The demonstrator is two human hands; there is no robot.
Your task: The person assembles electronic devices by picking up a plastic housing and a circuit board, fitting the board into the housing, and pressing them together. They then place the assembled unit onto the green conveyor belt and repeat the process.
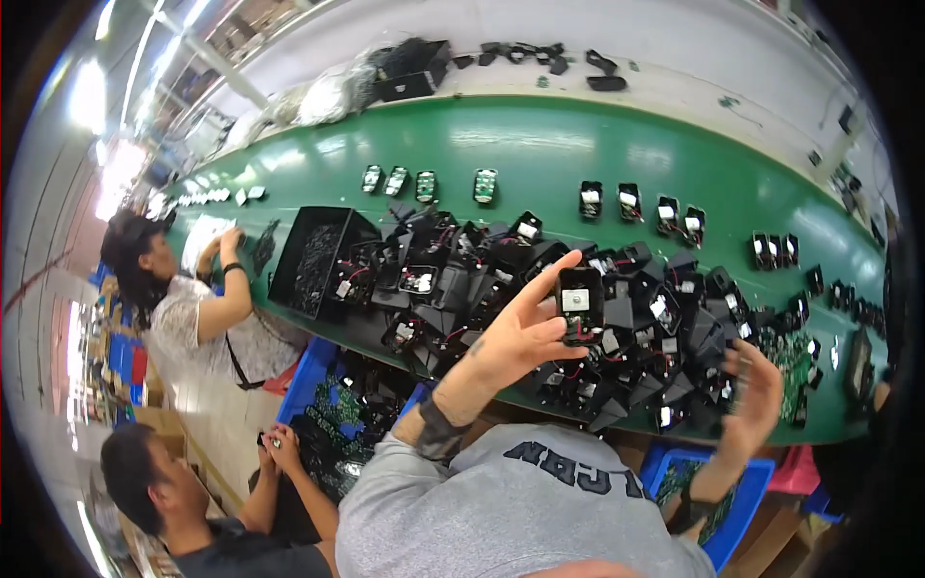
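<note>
My left hand [525,332] is closed on a small black plastic housing [581,306], raised above the bench. Its open side faces up and shows a white square part and a short red wire. My right hand [754,390] is to the right, over the near edge of the bench, with its fingers smeared by motion. Whether it holds anything cannot be made out. Below and around both hands spreads a heap of similar black housings [641,361], many with red wires and white parts inside. Green circuit boards [792,361] lie close by my right hand.
A black bin [301,260] with small dark parts stands left of the heap. Rows of housings [629,202] and board-fitted cases [485,186] line the far side of the green bench [540,135]. Blue crates [766,472] stand below the near edge. Two people [198,308] work at left.
</note>
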